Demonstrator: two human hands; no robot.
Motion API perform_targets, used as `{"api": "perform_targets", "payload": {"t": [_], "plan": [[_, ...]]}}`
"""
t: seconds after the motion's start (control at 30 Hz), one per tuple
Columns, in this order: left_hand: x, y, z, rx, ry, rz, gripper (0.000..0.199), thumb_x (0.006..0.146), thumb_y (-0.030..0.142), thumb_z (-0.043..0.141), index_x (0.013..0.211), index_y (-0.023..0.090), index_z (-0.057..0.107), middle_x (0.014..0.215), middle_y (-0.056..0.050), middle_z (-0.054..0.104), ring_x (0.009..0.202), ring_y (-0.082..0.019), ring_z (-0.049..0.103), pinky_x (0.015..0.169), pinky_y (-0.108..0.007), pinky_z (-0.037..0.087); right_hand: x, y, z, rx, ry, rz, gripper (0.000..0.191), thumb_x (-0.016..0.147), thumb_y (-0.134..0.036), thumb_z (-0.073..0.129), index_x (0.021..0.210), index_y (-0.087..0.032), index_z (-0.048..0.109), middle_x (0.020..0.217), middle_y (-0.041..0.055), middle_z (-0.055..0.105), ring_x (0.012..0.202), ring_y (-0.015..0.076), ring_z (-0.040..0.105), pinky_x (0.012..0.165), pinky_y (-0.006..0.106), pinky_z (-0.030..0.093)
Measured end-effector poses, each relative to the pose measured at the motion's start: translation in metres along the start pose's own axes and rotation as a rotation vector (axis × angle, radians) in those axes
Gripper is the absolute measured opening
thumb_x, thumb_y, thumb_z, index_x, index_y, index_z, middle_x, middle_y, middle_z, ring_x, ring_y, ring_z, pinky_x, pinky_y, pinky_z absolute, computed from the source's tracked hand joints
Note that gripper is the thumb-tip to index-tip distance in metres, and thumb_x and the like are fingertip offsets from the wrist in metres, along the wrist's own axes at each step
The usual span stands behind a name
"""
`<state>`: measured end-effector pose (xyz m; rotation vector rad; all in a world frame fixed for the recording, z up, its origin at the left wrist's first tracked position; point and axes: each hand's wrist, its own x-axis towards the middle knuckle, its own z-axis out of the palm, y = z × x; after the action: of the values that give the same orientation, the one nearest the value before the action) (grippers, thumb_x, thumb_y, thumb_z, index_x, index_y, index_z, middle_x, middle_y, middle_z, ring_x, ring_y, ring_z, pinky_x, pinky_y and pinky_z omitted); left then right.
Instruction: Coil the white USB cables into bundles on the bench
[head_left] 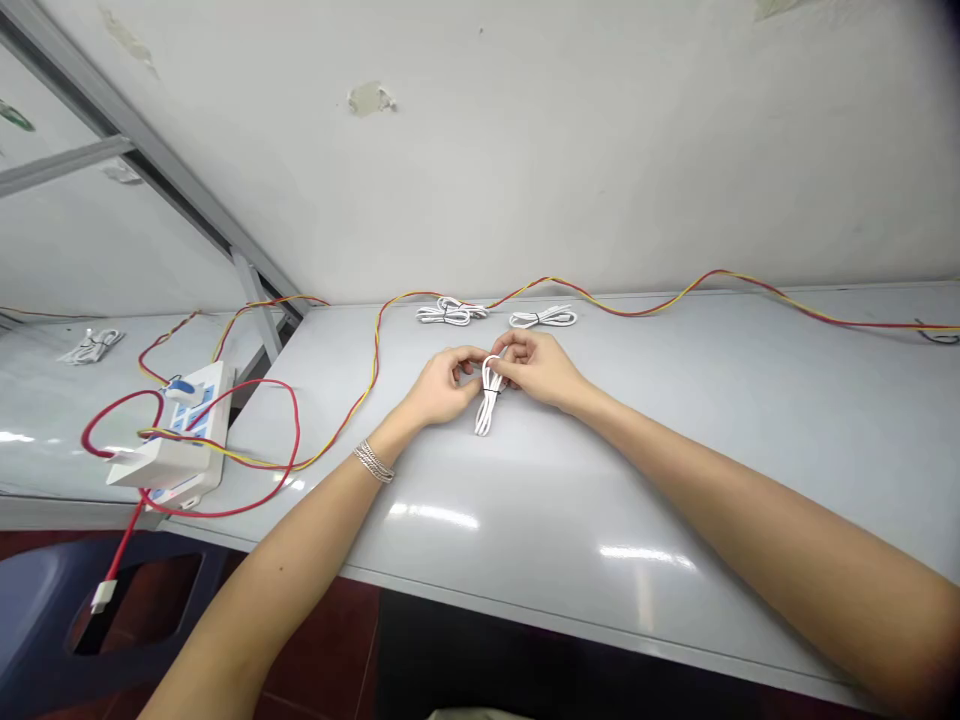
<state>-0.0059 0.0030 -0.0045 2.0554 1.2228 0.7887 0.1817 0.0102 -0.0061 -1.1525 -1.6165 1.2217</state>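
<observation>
A coiled white cable (487, 408) with a thin black tie around its middle hangs or rests between my two hands, over the grey table. My left hand (448, 384), with a silver bracelet on its wrist, has its fingers curled against the cable's left side. Thumb and forefinger of my right hand (541, 368) pinch the upper loop of the same cable from the right. Behind the hands lie more tied white cables (452, 312), and another bundle (544, 317) sits to their right near the wall.
On the left stands a white power strip (214, 410) with a plug and a red cord (296, 420). A red and yellow twisted wire (373, 365) runs along the wall edge. Another white cable bundle (93, 346) lies beyond the metal frame (259, 310). A blue chair (45, 610) is below.
</observation>
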Motion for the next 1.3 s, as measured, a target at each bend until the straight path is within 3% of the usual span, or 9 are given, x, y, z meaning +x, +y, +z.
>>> {"api": "perform_targets", "payload": {"t": [0.2,0.57,0.93,1.3], "plan": [[-0.002,0.002,-0.003,0.082,-0.036,0.001,0.041,0.076,0.019,0.065,0.116,0.022,0.071,0.102,-0.005,0.072,0.088,-0.021,0.059,0.075,-0.032,0.047,0.004,-0.005,-0.006,-0.09,-0.033,0.01,0.006,0.08,-0.022,0.066,0.081,-0.02,0.06,0.062,-0.0011,0.064,0.054,0.0126,0.058,0.053,0.024,0.043],[-0.002,0.005,-0.001,-0.083,-0.076,0.01,0.057,0.074,0.017,0.068,0.131,0.018,0.06,0.101,-0.007,0.075,0.09,-0.02,0.063,0.088,-0.035,0.047,0.005,-0.008,-0.015,0.278,-0.081,0.121,0.012,0.08,-0.024,0.07,0.083,-0.017,0.06,0.064,-0.0014,0.064,0.049,0.0075,0.049,0.051,0.022,0.038],[-0.002,0.0,-0.001,-0.083,-0.075,0.026,0.055,0.077,0.023,0.069,0.131,0.018,0.057,0.098,-0.006,0.073,0.088,-0.018,0.063,0.086,-0.032,0.047,0.006,-0.006,-0.013,0.315,-0.037,0.118,0.023,0.074,-0.033,0.078,0.081,-0.018,0.062,0.07,0.0,0.065,0.051,0.0087,0.05,0.052,0.024,0.039],[-0.002,-0.001,0.0,-0.104,-0.071,0.041,0.058,0.076,0.021,0.07,0.132,0.018,0.057,0.095,-0.006,0.073,0.087,-0.018,0.063,0.084,-0.031,0.046,0.006,-0.011,-0.013,0.321,0.003,0.165,0.018,0.073,-0.029,0.074,0.079,-0.017,0.062,0.07,-0.0006,0.063,0.05,0.0086,0.051,0.052,0.025,0.036]]}}
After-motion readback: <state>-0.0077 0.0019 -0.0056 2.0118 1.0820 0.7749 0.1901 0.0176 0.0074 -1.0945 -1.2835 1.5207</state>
